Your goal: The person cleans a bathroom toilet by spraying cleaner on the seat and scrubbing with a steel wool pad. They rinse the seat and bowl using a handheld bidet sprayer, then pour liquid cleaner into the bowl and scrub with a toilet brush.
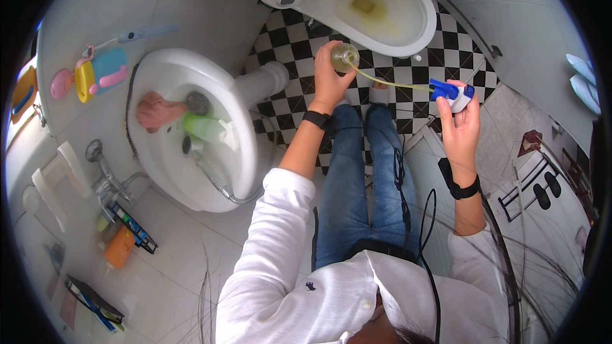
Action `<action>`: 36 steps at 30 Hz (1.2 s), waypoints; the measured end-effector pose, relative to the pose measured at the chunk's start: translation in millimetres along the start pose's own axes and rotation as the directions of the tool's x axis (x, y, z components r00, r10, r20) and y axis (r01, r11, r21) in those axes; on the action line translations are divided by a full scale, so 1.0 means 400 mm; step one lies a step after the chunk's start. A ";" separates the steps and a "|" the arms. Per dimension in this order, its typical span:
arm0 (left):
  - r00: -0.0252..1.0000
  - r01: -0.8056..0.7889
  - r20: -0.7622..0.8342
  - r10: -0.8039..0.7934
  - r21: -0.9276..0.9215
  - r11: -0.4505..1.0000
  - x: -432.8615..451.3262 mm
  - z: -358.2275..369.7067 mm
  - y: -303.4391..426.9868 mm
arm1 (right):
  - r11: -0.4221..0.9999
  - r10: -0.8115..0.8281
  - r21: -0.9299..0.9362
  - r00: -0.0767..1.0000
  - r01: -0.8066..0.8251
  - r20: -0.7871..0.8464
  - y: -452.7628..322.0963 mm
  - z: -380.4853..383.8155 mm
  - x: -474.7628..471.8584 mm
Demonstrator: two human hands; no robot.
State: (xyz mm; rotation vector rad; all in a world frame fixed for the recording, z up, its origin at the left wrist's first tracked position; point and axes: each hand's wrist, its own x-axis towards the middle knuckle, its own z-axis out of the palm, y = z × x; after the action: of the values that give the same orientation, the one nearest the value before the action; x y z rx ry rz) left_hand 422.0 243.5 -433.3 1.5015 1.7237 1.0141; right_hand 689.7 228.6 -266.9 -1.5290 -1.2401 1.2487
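My left hand (330,76) is wrapped around an open-necked clear bottle (343,56), held over the checkered floor in front of the toilet. Yellowish liquid seems to be inside it. Out to the right, my right hand (459,110) grips a blue and white trigger spray head (452,94). A thin yellowish dip tube (392,84) runs from the spray head back to the bottle's mouth; whether its tip is inside the neck is hard to tell.
The toilet bowl (406,40) has yellow-brown liquid at its bottom. On the left, a white washbasin (244,138) holds a pink cloth (155,111), a green cup-like container (203,126) and a shower hose (217,186). A black cable (432,267) hangs along my body.
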 end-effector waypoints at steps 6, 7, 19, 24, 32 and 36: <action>0.998 -0.058 -0.013 0.060 0.127 0.990 -0.025 0.006 0.028 | 0.994 -0.047 -0.102 0.995 0.038 -0.089 -0.012 -0.019 0.050; 1.000 -0.026 -0.009 0.028 0.112 0.993 -0.027 0.008 0.028 | 0.982 -0.063 -0.181 0.995 0.049 -0.071 -0.017 -0.026 0.056; 0.988 -0.150 0.066 0.141 0.162 0.975 -0.051 -0.018 0.037 | 0.855 -0.107 -0.519 0.983 0.015 -0.147 -0.024 -0.048 0.125; 0.994 -0.064 0.098 0.053 0.110 0.992 -0.067 -0.016 0.066 | 0.863 -0.083 -0.489 0.990 0.126 0.110 -0.061 -0.001 0.105; 0.998 0.003 0.069 0.000 -0.037 0.999 -0.115 -0.019 0.096 | 0.786 -0.234 -0.566 0.967 0.248 0.099 -0.080 0.070 0.104; 0.994 0.107 0.016 -0.107 -0.039 0.993 -0.139 -0.041 0.086 | 0.751 -0.206 -0.620 0.973 0.226 0.105 -0.105 0.084 0.108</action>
State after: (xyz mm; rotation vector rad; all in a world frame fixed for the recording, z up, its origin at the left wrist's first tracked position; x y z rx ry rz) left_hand 433.9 188.0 -396.6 1.3729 1.7440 0.9749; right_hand 650.2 279.5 -242.7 -1.7492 -1.9306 0.7237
